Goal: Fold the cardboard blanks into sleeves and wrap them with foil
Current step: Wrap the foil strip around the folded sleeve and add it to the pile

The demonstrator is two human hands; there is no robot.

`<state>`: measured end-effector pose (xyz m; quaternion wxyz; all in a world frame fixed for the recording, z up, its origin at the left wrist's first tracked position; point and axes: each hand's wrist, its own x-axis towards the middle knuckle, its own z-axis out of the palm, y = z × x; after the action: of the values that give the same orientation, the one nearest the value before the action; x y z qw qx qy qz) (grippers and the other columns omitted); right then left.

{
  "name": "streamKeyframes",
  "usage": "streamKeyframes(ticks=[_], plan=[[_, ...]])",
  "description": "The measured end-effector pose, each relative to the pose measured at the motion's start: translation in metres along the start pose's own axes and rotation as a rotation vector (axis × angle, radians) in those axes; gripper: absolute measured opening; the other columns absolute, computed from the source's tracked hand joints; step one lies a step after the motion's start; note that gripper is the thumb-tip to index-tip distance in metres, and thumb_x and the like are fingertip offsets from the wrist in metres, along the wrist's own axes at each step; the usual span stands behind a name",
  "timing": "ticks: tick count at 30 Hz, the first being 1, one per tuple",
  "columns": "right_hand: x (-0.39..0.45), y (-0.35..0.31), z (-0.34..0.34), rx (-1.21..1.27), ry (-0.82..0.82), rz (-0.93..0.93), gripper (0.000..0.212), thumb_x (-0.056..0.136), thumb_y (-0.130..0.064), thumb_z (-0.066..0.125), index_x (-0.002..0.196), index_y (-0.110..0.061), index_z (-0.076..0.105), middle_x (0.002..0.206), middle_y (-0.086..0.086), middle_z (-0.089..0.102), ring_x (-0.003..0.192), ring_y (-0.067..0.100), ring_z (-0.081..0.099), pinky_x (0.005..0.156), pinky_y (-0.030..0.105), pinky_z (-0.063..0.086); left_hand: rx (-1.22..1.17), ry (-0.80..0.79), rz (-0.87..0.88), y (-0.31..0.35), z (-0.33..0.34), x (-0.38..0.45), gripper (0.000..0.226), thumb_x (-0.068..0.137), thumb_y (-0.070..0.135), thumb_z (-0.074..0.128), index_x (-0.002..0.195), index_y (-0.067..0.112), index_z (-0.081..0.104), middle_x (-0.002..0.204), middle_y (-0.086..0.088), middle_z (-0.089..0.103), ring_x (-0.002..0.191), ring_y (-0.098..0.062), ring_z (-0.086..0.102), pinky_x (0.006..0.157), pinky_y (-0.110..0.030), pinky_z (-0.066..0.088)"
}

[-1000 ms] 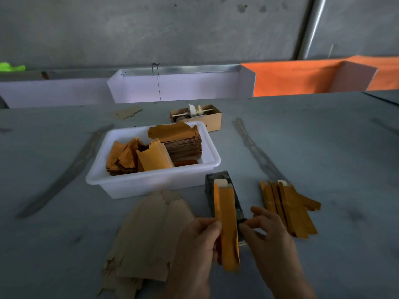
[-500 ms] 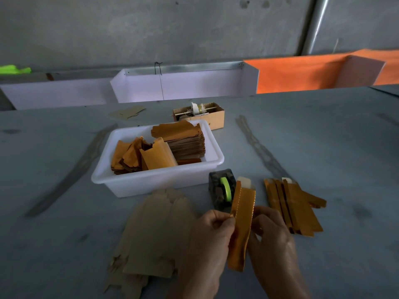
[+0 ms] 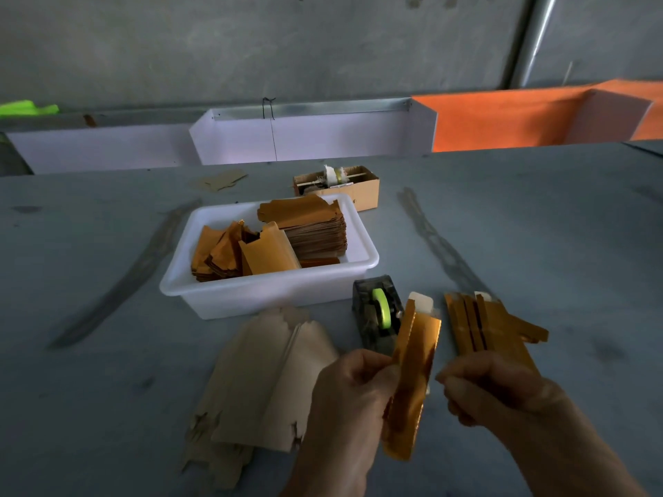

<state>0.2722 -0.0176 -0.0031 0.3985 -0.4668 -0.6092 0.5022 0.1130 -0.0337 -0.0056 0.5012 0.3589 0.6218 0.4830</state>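
I am sitting at a big gray table (image 3: 502, 217). A white tub (image 3: 272, 295) is sitting near the middle of it, holding stacks of gold foil sheets (image 3: 269, 252). A pile of brown cardboard blanks (image 3: 265, 382) is lying by the near edge, to my left. Finished gold sleeves (image 3: 488, 328) are lying to my right. A tape dispenser (image 3: 376, 313) is standing just behind my hands. My left hand (image 3: 348, 399) is gripping a foil-wrapped sleeve (image 3: 409, 382) upright. My right hand (image 3: 491, 385) is curling loosely just beside it, not touching it, holding nothing that I can see.
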Motion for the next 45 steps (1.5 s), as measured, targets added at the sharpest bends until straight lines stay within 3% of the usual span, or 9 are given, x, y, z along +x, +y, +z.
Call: streamKeyframes(ticks=[3,7,11,16,25,28,32,38,45], plan=[[0.002,-0.013,0.008,-0.115,-0.067,-0.080,0.017,0.069,-0.028,0.063,0.076,-0.040,0.071,0.075,-0.006,0.069,0.064,0.003,0.062,0.059,0.016,0.050,-0.033,-0.022,-0.007,0.003,-0.002,-0.003,0.009,0.086,0.012,0.065,0.082,0.014,0.072,0.073,-0.006,0.073,0.071,-0.020,0.070,0.067,-0.030,0.058],[0.005,-0.020,0.013,-0.295,-0.022,-0.165,0.022,0.078,-0.023,0.065,0.082,-0.044,0.069,0.080,-0.012,0.068,0.069,0.003,0.062,0.057,0.013,0.048,-0.069,-0.051,-0.030,0.006,-0.002,-0.007,0.011,0.087,0.006,0.063,0.082,0.011,0.072,0.062,-0.001,0.071,0.060,-0.013,0.069,0.055,-0.020,0.053],[0.005,-0.023,0.016,-0.335,0.019,-0.170,0.027,0.077,-0.026,0.067,0.091,-0.048,0.063,0.079,-0.012,0.067,0.071,0.006,0.063,0.056,0.013,0.049,-0.071,-0.065,-0.006,0.007,-0.003,-0.011,0.018,0.085,0.006,0.065,0.072,0.016,0.074,0.068,-0.005,0.073,0.067,-0.020,0.071,0.068,-0.034,0.060],[0.006,-0.021,0.016,-0.372,0.069,-0.124,0.028,0.078,-0.013,0.071,0.086,-0.031,0.050,0.075,-0.013,0.069,0.065,0.004,0.064,0.056,0.013,0.048,-0.102,-0.138,-0.013,0.009,-0.004,-0.016,0.020,0.085,0.006,0.065,0.071,0.016,0.075,0.072,-0.007,0.074,0.070,-0.020,0.073,0.071,-0.034,0.060],[0.006,-0.028,0.020,-0.524,0.074,-0.149,0.027,0.077,-0.016,0.072,0.082,-0.029,0.050,0.076,-0.022,0.066,0.066,-0.003,0.062,0.059,0.008,0.046,-0.075,-0.173,0.025,0.009,-0.005,-0.018,0.020,0.088,0.018,0.064,0.071,0.016,0.075,0.072,-0.010,0.073,0.070,-0.023,0.070,0.074,-0.032,0.058],[0.004,-0.029,0.022,-0.586,0.109,-0.155,0.027,0.078,-0.017,0.071,0.080,-0.031,0.048,0.079,-0.026,0.064,0.070,-0.006,0.060,0.061,0.009,0.047,-0.094,-0.133,0.055,0.005,-0.003,-0.018,0.024,0.087,0.015,0.064,0.065,0.016,0.074,0.064,-0.013,0.069,0.062,-0.023,0.064,0.065,-0.034,0.052],[-0.001,-0.034,0.026,-0.669,0.154,-0.116,0.026,0.081,-0.025,0.069,0.081,-0.032,0.044,0.066,-0.006,0.064,0.069,-0.003,0.061,0.055,0.013,0.049,-0.070,-0.034,0.104,-0.001,0.004,-0.020,0.028,0.087,0.013,0.064,0.061,0.020,0.071,0.058,-0.004,0.069,0.055,-0.013,0.065,0.053,-0.024,0.051],[-0.002,-0.044,0.029,-0.768,0.215,-0.027,0.028,0.079,-0.041,0.067,0.089,-0.033,0.042,0.075,-0.010,0.065,0.070,0.004,0.062,0.065,0.023,0.052,0.084,0.228,0.393,-0.015,0.014,-0.025,0.019,0.081,0.011,0.070,0.068,0.025,0.072,0.066,0.004,0.072,0.064,-0.008,0.069,0.062,-0.024,0.055],[0.001,-0.044,0.025,-0.856,0.231,0.059,0.046,0.061,-0.063,0.066,0.080,-0.036,0.034,0.062,-0.013,0.053,0.053,-0.003,0.049,0.044,0.011,0.027,-0.068,0.237,0.306,-0.016,0.004,-0.022,0.019,0.081,0.002,0.068,0.065,0.013,0.071,0.058,-0.005,0.070,0.054,-0.013,0.067,0.052,-0.018,0.050]])
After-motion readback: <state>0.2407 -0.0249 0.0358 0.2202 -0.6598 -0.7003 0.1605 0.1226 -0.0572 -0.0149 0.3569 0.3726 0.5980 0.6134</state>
